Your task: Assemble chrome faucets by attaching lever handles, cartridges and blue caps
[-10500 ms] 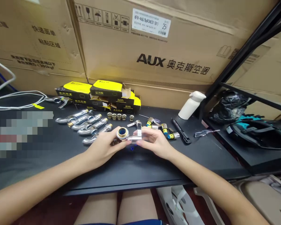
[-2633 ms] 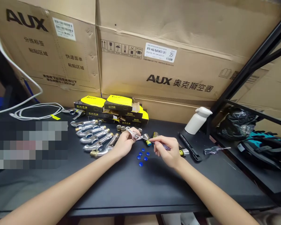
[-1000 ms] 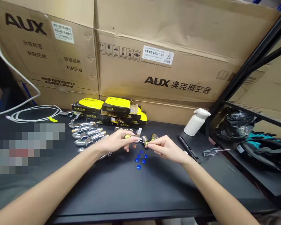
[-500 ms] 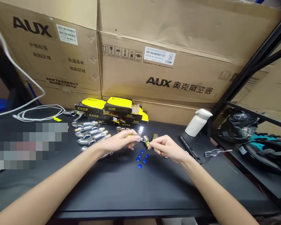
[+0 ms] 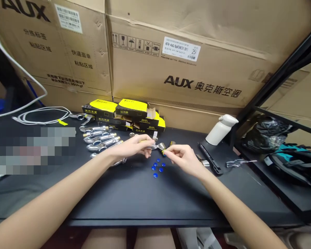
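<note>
My left hand (image 5: 136, 147) is closed around a small chrome cylindrical part (image 5: 152, 146), mostly hidden by the fingers. A thin metal rod (image 5: 159, 148) runs from that part to the pinched fingertips of my right hand (image 5: 182, 157); its kind is too small to tell. Between and behind the hands lie more chrome cylinders (image 5: 161, 146) with yellow bands. Just below them, several small blue round caps (image 5: 155, 175) are scattered on the black table (image 5: 140, 200). Left of my left hand, several curved chrome fittings (image 5: 97, 140) with brass-coloured threaded ends lie in a row.
Black-and-yellow boxes (image 5: 132, 108) are stacked at the back, before large cardboard cartons (image 5: 134, 69). A white bottle (image 5: 221, 130) and a long black object (image 5: 209, 159) are on the right. A coiled white cable (image 5: 41, 117) rests at the left.
The view has tilted down, so the table's front edge sits higher and legs show beneath it. Both hands keep nearly the same grip, with the rod still at the chrome part.
</note>
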